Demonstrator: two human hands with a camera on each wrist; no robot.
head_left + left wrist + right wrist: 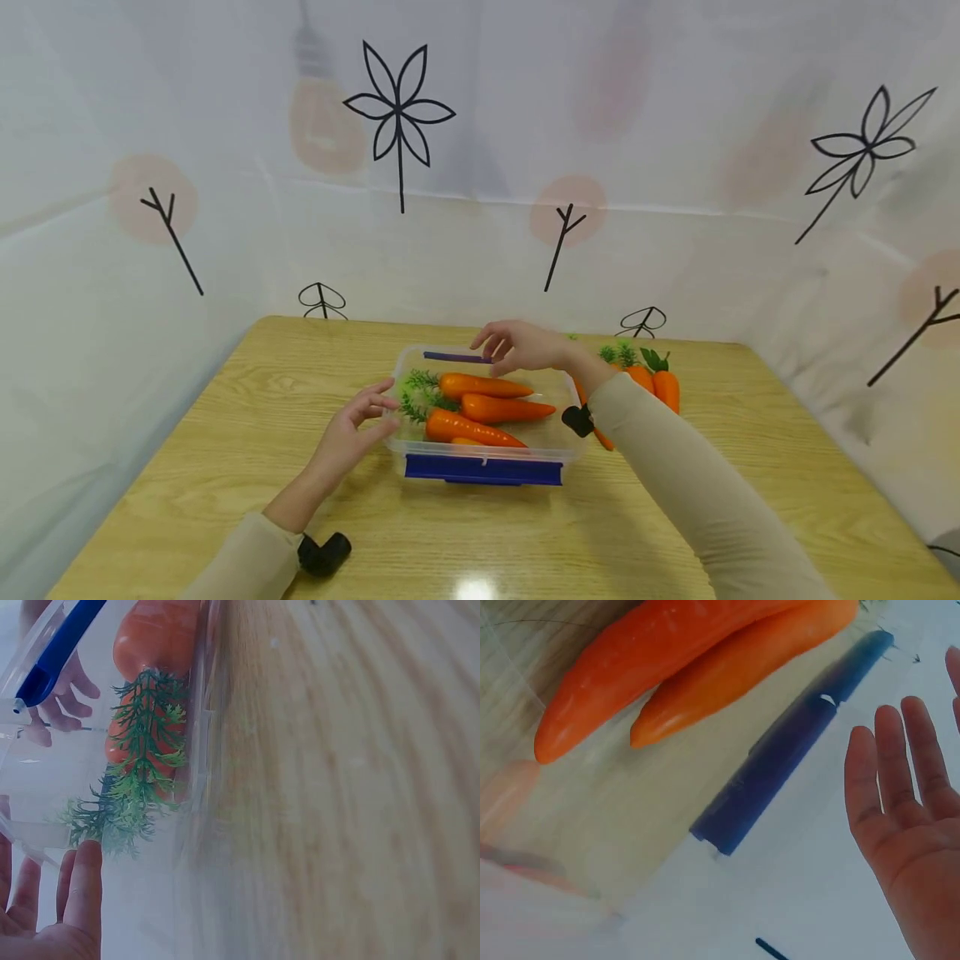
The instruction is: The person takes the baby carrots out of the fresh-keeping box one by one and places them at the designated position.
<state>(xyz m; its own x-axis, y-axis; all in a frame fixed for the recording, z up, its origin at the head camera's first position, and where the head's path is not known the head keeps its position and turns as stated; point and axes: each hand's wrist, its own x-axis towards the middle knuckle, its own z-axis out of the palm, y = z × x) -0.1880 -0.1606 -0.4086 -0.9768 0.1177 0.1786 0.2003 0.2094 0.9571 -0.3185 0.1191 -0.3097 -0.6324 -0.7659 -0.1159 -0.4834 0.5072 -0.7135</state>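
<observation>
A clear plastic box [573,454] with blue clip latches stands on the table. Several orange toy carrots [508,408] lie inside, their green leafy tops [420,392] toward its left side. My left hand [352,429] is at the left wall, fingers extended and fingertips at the rim; whether they press on it I cannot tell. Over the far rim hovers my right hand [528,346], its fingers loosely bent and holding nothing. The far blue latch [780,757] is beside that hand in the right wrist view. The near blue latch [483,469] faces me, tilted outward.
More toy carrots [666,390] lie right of the box, partly hidden behind my right forearm. The wooden table [225,467] extends on both sides. A white cloth [480,167] printed with plant drawings hangs behind and along the sides.
</observation>
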